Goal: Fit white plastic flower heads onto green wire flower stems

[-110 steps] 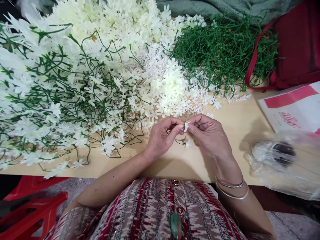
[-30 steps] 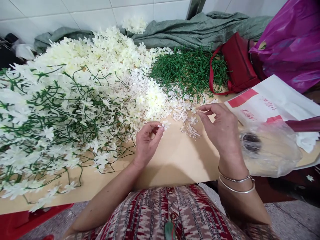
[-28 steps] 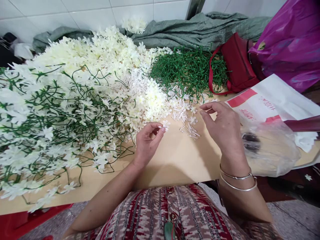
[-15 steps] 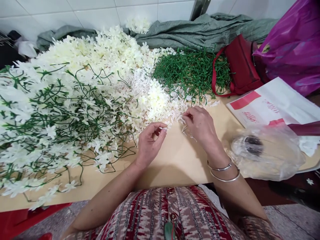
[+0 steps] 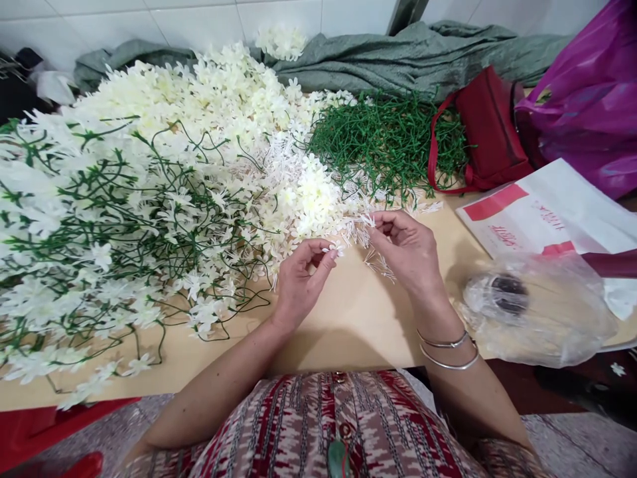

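My left hand (image 5: 301, 284) pinches a small white artificial flower (image 5: 335, 250) between thumb and forefinger, above the bare front of the table. To its right, my right hand (image 5: 412, 255) is closed at the fingertips on a thin white stamen (image 5: 367, 220). Loose white stamens (image 5: 355, 234) lie under and beside those fingertips, and a few more (image 5: 381, 264) are just below. A heap of cream flower heads (image 5: 314, 196) sits right behind my left hand. Farther back is a tangled pile of green plastic stems (image 5: 383, 136).
White flowers on green stems (image 5: 124, 226) spread over the left side. A red bag (image 5: 490, 129), a white paper bag (image 5: 552, 206), a clear plastic bag (image 5: 562, 312) and a purple bag (image 5: 592, 99) stand or lie at right. Grey-green cloth (image 5: 378, 60) runs along the wall.
My right hand has lifted from the loose stamens with one in its fingertips and turned slightly. My left hand stays nearly in place, the flower in it now showing more clearly.
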Demonstrator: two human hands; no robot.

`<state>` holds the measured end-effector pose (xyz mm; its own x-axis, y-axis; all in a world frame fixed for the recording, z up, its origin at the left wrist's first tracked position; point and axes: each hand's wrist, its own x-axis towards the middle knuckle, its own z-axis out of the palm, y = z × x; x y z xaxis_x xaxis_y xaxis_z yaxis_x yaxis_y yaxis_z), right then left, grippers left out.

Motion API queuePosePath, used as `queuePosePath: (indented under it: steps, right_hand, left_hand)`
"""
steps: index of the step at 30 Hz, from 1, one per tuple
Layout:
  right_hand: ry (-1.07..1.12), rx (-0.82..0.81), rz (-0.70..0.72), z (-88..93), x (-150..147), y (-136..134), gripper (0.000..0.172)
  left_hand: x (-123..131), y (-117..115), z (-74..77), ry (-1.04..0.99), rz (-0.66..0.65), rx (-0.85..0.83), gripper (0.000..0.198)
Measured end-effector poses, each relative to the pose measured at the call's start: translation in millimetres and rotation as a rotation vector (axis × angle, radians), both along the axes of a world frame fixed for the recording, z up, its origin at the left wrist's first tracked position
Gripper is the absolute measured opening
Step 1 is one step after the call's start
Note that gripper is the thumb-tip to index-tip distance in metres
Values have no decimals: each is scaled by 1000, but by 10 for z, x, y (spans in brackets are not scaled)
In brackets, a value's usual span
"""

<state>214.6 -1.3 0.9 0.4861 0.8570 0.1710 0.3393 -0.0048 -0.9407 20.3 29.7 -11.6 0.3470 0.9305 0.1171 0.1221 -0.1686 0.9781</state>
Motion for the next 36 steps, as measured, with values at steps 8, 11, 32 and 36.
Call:
queuePosePath:
  steps: [8,11,32,36]
  right_hand:
    - [173,-72,153,2,-120,-59,12]
    - [148,-66,180,4,-156,-65,12]
    - [-216,50,9,171,-127,-117,12]
    - [33,82,34,178,-134,-139,7]
  left_hand:
    - [55,-24,14,-71,56,-101,21]
    - [52,-27,4,-89,54,-112,19]
    - [45,11,32,-59,7,142,4]
    - [60,2,43,-49,31,101,9]
